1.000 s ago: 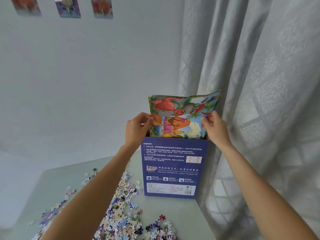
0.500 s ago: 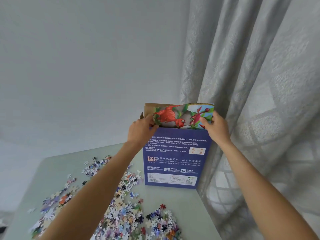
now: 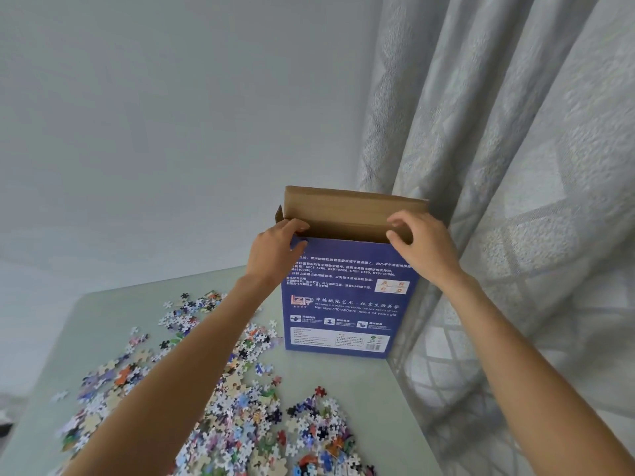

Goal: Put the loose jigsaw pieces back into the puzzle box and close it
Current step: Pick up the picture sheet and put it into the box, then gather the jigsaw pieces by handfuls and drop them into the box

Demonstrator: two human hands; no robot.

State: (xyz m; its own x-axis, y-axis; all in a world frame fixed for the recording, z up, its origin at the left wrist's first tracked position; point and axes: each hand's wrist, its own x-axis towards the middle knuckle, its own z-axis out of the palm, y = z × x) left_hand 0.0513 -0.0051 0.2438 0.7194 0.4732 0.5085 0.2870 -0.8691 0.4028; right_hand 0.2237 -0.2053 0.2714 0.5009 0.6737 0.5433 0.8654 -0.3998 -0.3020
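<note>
Pale green table (image 3: 343, 389) by a grey curtain (image 3: 498, 166), box standing open, pieces not yet packed.

Loose jigsaw pieces (image 3: 240, 407) cover the lower left; at centre the left hand (image 3: 275, 250) pinches the upright puzzle box (image 3: 347, 304) at its top corner, while the right hand (image 3: 421, 245), fingers loosely curled, touches the rim, grip unclear. Next move, likely: scooping pieces into the opening.

Grey curtain (image 3: 498, 166); pale table (image 3: 360, 400); wall (image 3: 171, 132)

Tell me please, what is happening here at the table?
A person is packing up a jigsaw. The blue puzzle box stands upright at the table's far edge by the curtain, its brown top flap open. The left hand grips the box's top left corner; the right hand is at the top right. The loose jigsaw pieces lie scattered on the table.
</note>
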